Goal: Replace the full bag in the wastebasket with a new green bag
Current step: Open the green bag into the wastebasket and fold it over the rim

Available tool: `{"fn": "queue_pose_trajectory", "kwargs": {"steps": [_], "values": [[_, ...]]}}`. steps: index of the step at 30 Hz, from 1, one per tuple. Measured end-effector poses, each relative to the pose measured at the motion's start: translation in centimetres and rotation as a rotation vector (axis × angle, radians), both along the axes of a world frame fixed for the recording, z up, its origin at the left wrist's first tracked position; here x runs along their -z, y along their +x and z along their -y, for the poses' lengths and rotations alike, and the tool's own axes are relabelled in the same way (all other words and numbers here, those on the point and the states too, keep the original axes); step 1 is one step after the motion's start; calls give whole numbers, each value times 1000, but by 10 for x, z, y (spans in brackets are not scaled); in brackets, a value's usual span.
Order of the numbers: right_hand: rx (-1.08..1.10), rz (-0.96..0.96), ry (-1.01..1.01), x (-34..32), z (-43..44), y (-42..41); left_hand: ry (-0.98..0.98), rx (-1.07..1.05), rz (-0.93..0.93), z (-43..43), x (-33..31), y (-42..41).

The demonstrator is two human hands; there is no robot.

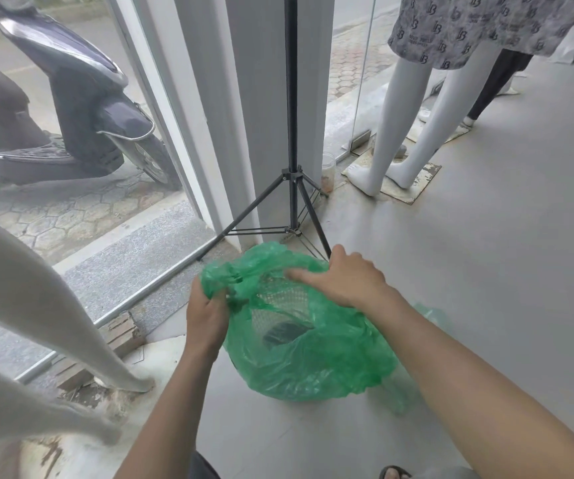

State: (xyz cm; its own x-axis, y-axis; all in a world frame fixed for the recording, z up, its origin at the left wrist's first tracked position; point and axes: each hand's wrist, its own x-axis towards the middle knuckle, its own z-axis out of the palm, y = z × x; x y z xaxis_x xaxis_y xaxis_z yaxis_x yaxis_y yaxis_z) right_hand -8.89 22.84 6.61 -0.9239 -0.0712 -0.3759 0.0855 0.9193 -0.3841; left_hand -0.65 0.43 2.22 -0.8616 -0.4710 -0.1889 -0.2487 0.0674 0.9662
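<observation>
A translucent green bag is draped over the wastebasket on the grey floor, low in the middle of the view. Through its open mouth I see the basket's pale mesh wall and a dark object at the bottom. My left hand is shut on the bag's left rim, bunching the plastic. My right hand lies over the bag's far right rim, fingers spread and pointing left across the opening. More green plastic shows on the floor behind my right forearm.
A black tripod stand rises just behind the basket against a white pillar. White mannequin legs stand at the back right, another mannequin's legs at the left. A glass wall with a scooter outside runs along the left.
</observation>
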Motion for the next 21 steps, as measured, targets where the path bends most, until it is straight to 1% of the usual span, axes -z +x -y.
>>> {"fn": "queue_pose_trajectory", "kwargs": {"steps": [1,2,3,4,5,8,9,11,12,14,16,17,18,19,21], "values": [[-50,92,65,3,4,4,10,-9,-20,-1,3,1],[-108,149,84,7,7,8,25,-22,-47,-6,0,4],[-163,163,69,10,9,11,43,-40,-72,-10,-5,6],[-199,133,21,15,10,11,67,-65,-98,-13,-7,9],[-196,76,-70,18,9,9,90,-87,-132,-14,-9,12],[-63,-96,-448,19,9,-6,162,-152,-237,-9,-8,9],[-32,-126,-533,20,10,-11,188,-171,-223,-7,-5,4],[-26,-111,-561,31,15,-16,230,-197,-92,-12,5,-3],[-29,-63,-514,42,17,-18,249,-199,-1,-15,14,-7],[-49,88,-365,67,16,-21,229,-167,183,-22,33,-12],[-129,204,-113,87,12,-24,158,-78,311,-25,48,-18],[-164,230,9,98,11,-27,149,-17,361,-28,49,-22],[-183,234,104,104,12,-28,161,23,406,-29,55,-29],[-189,217,155,106,14,-29,183,60,442,-30,59,-36],[-168,129,183,97,17,-33,228,124,484,-34,63,-47]]}}
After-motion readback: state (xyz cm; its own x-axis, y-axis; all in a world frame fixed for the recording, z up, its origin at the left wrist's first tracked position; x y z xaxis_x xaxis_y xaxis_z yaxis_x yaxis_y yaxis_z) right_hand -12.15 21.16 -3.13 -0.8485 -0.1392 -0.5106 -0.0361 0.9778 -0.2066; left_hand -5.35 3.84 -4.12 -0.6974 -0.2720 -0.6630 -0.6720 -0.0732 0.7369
